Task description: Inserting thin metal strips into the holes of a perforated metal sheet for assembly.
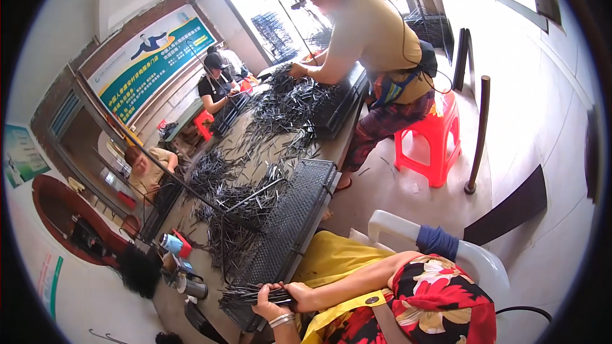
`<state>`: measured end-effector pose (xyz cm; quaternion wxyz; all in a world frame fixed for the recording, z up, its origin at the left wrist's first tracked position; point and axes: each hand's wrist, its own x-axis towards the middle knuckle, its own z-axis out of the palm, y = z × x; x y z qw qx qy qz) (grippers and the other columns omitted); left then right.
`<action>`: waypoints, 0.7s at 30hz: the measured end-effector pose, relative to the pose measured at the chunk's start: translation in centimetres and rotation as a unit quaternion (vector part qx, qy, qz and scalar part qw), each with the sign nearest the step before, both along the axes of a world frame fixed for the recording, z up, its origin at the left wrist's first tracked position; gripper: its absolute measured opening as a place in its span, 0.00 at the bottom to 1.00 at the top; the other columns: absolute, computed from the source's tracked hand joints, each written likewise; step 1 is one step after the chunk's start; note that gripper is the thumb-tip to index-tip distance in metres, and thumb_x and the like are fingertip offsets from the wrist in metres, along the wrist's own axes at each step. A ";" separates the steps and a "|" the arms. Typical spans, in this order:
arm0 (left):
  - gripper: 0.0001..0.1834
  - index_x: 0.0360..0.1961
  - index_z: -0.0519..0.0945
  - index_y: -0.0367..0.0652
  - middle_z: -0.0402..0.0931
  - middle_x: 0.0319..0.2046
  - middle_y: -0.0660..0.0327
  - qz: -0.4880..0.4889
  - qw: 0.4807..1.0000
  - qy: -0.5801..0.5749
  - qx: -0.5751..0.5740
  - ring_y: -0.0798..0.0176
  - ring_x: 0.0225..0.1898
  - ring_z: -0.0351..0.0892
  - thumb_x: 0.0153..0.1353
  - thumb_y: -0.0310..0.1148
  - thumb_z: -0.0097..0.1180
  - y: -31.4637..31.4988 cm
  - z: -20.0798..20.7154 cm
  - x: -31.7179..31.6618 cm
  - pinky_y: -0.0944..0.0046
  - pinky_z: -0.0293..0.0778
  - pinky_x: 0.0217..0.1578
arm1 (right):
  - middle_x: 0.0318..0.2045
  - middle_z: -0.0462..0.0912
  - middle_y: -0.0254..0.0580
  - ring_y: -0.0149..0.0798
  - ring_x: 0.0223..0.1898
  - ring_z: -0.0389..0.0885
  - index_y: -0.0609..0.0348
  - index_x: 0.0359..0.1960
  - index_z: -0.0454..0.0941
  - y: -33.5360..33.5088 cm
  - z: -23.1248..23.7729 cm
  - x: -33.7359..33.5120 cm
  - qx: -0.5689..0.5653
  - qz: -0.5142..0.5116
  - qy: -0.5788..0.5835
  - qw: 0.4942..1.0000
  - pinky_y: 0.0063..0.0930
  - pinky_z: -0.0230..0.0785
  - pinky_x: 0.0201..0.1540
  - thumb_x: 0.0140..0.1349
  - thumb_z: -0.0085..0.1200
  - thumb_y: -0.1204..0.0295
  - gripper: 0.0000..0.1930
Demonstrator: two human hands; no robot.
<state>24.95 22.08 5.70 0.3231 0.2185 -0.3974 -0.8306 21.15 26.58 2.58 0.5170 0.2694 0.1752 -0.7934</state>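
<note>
Several people (379,35) work around one long tabletop (335,148) heaped with loose black strips (290,99) in what appears to be a small workshop, with trays (290,213) along the edges, a plastic stool (430,143) on the floor (382,192) and a banner (153,67) above.

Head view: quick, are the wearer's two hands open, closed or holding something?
Left hand: closed, holding a bundle of thin black strips.
Right hand: curled, at the bundle's end; whether it grips cannot be told.
</note>
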 end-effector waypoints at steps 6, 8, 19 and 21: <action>0.08 0.28 0.68 0.42 0.68 0.17 0.62 0.007 0.998 -0.017 0.055 0.64 0.19 0.68 0.44 0.28 0.50 -3.1 -1.4 0.4 0.63 0.70 0.25 | 0.38 0.78 0.37 0.38 0.41 0.74 0.52 0.37 0.73 -0.4 -0.9 0.2 -0.038 0.103 0.022 0.994 0.43 0.64 0.48 0.60 0.43 0.64 0.09; 0.07 0.26 0.69 0.43 0.68 0.18 0.64 0.013 0.998 -0.025 0.063 0.65 0.20 0.68 0.45 0.29 0.51 -3.4 -0.7 0.9 0.65 0.70 0.22 | 0.37 0.78 0.37 0.38 0.41 0.74 0.52 0.37 0.73 -0.3 -1.2 0.2 -0.039 0.134 0.049 0.989 0.45 0.64 0.48 0.61 0.43 0.63 0.10; 0.10 0.17 0.73 0.38 0.72 0.17 0.56 0.120 0.969 -0.216 0.005 0.58 0.19 0.71 0.48 0.33 0.50 -8.9 1.6 9.5 0.59 0.70 0.23 | 0.33 0.75 0.63 0.54 0.32 0.78 0.73 0.41 0.62 1.8 -1.6 -5.0 0.064 0.021 0.207 0.976 0.45 0.74 0.33 0.58 0.51 0.62 0.23; 0.10 0.17 0.73 0.38 0.72 0.18 0.56 0.111 0.965 -0.238 -0.022 0.58 0.21 0.72 0.48 0.33 0.51 -9.1 1.3 10.4 0.59 0.71 0.25 | 0.33 0.75 0.64 0.55 0.34 0.78 0.73 0.42 0.62 2.3 -1.3 -5.4 0.071 -0.003 0.232 0.970 0.46 0.74 0.34 0.57 0.51 0.60 0.24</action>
